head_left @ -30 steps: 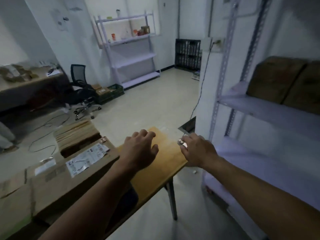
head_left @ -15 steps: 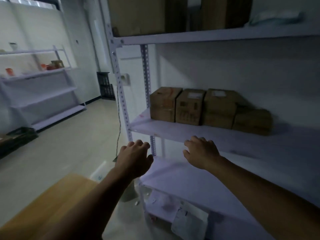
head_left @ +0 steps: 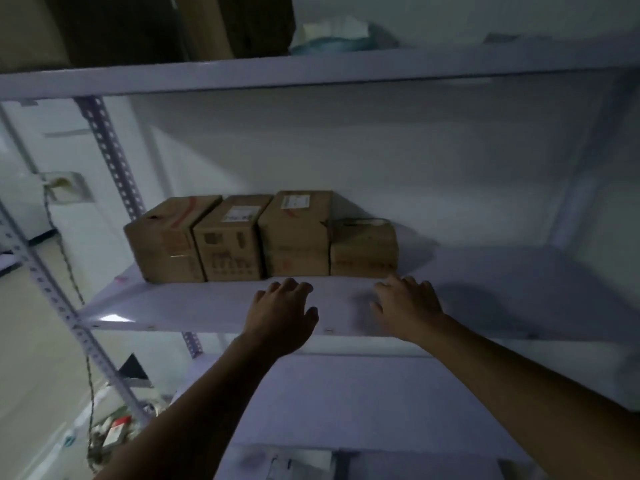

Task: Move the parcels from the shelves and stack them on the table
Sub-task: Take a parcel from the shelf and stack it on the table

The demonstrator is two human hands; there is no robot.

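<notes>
Head view: four brown labelled parcels [head_left: 263, 237] abutting on shelf [head_left: 194, 306]; left grip [head_left: 282, 313], right grip [head_left: 408, 306] spread.

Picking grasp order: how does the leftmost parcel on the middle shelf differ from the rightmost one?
The leftmost parcel stands taller than the rightmost parcel, the lowest of the row. The leftmost parcel has a red stripe on top; the rightmost parcel has pale tape there. Both are brown cardboard, resting on the same shelf.
</notes>
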